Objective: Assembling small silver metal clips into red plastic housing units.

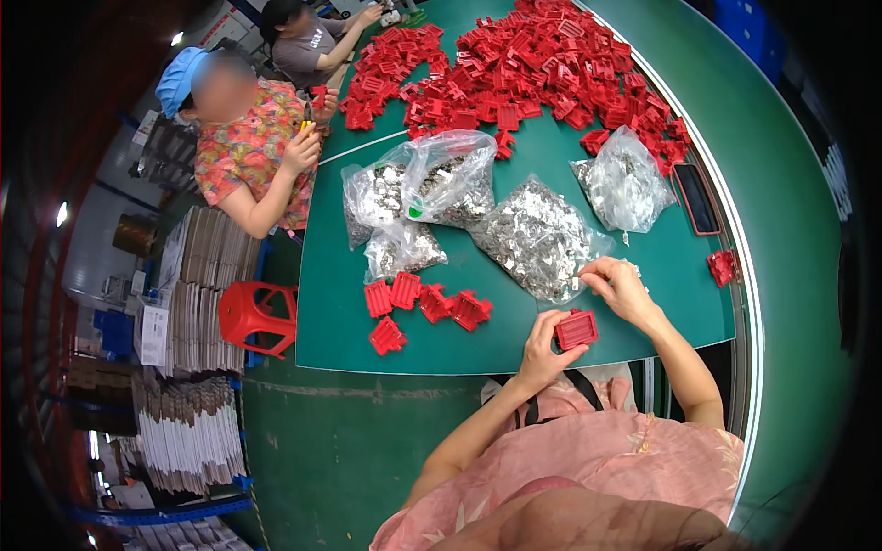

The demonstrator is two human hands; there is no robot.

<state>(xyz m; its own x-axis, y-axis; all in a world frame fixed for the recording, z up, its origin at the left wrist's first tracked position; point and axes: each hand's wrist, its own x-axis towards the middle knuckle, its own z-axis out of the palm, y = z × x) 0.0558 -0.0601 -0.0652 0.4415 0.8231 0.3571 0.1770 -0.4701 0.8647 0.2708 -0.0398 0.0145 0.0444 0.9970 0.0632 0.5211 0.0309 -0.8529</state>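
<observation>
My left hand grips a red plastic housing at the table's near edge, its slotted face turned up. Just beyond it, my right hand is closed in a pinch beside a clear plastic bag of small shiny metal pieces. Whatever lies between those fingertips is too small to make out. To the left of the hands, several red housings lie loose on the green table.
More bags of metal pieces stand mid-table, another bag to the right. A heap of red housings covers the far end. A phone lies by the right edge. A co-worker holds yellow-handled pliers; a red stool stands left.
</observation>
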